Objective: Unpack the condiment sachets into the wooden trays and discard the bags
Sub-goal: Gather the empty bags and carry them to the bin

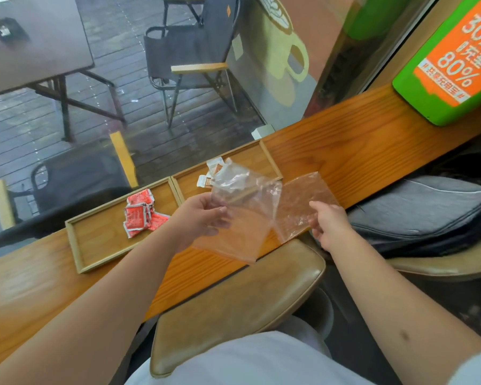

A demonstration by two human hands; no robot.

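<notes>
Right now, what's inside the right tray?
The right tray shows a few pale sachets near its left end. The clear bag in the left hand covers the tray's near part, so anything there is hidden.

A long orange-brown wooden surface [358, 145] runs from 8 o'clock to 2 o'clock. A green box with an orange label [453, 59] stands on it at 2 o'clock. A grey backpack [422, 212] lies at 3 o'clock. Tan stool cushion [233, 301] at 6 o'clock. Beyond the glass, a folding chair [189, 59] at 12 and a dark table [34, 43] at 10.
</notes>
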